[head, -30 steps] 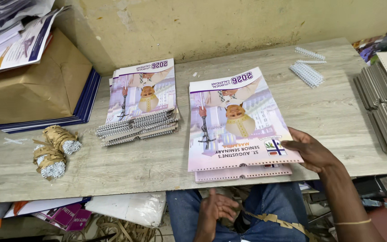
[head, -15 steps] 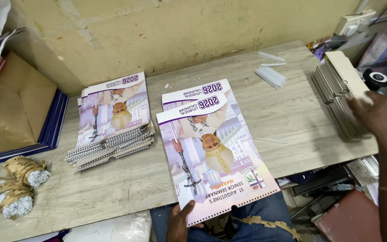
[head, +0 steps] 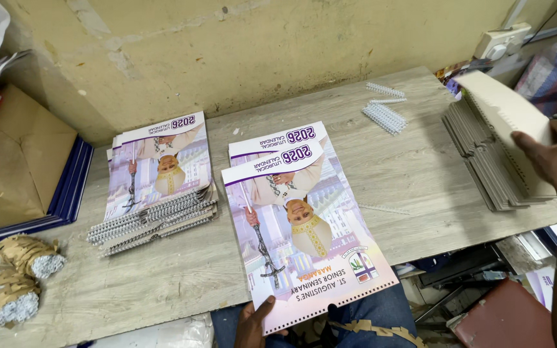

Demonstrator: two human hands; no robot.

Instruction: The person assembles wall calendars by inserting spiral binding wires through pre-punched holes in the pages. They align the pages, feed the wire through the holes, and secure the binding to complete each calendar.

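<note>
Glossy printed calendar sheets (head: 304, 232) pinched at punched near edge by left hand (head: 253, 322), thumb on top — stack lies on wooden table (head: 414, 167), overhanging front edge, second calendar beneath. Right hand (head: 552, 158) grips pale card board (head: 501, 106), lifted off grey board pile (head: 485, 154) at table's right end. Sheets likely light, floppy, slippery — best held flat by an edge. Board looks stiff, light; edge grip suits. Bound calendar pile (head: 159, 174) lies left, white plastic combs (head: 385, 116) further back, paper-wrapped bundles (head: 17, 277) far left.
</note>
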